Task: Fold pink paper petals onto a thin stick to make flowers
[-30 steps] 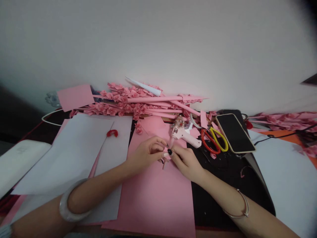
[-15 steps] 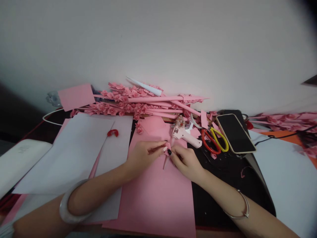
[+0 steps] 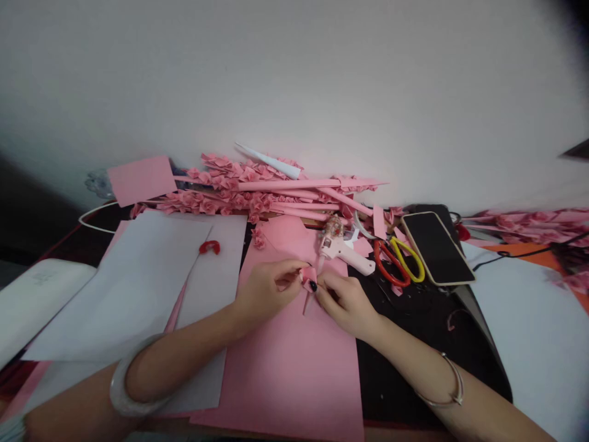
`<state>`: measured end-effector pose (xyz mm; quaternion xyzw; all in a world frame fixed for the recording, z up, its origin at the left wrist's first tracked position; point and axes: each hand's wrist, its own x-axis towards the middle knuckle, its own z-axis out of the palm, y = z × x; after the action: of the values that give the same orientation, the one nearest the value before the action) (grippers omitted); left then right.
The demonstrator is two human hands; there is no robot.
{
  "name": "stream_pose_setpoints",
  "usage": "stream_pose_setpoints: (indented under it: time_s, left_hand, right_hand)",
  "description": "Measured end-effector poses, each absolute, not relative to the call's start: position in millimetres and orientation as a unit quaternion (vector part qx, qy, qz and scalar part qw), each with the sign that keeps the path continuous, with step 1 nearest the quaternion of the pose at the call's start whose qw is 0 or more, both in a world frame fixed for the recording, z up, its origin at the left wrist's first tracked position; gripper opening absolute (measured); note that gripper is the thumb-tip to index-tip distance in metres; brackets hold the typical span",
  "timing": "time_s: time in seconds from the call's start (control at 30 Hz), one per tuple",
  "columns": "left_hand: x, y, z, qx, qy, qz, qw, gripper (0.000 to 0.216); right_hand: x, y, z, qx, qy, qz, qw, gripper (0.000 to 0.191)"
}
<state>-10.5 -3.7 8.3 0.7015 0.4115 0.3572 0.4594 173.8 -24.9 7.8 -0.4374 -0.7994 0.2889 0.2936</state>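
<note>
My left hand (image 3: 267, 288) and my right hand (image 3: 345, 301) meet over a large pink paper sheet (image 3: 289, 362). Between their fingertips they pinch a small folded pink paper piece (image 3: 309, 276), with a thin strip trailing down from it. Both hands have curled fingers pressed on that piece. A white and pink glue gun (image 3: 343, 248) lies just beyond the hands. Red and yellow scissors (image 3: 398, 261) lie to its right.
A pile of pink paper roses and rolled pink sticks (image 3: 257, 190) lies along the wall. White sheets (image 3: 138, 276) cover the left, with a small red bit (image 3: 209, 247) on them. A phone (image 3: 435, 245) rests at the right on a black mat (image 3: 414, 319).
The fingers have shifted slightly on the small pink piece, turning it between them. Arms and other objects stay where they were.
</note>
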Motion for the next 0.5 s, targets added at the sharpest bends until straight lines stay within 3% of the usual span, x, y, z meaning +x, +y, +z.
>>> stream_pose_setpoints:
  time_s: [0.5]
  left_hand:
    - [-10.9, -3.5, 5.1, 0.661, 0.445, 0.396, 0.455, 0.009]
  right_hand:
    - [173.4, -25.0, 8.3, -0.45, -0.781, 0.315, 0.297, 0.022]
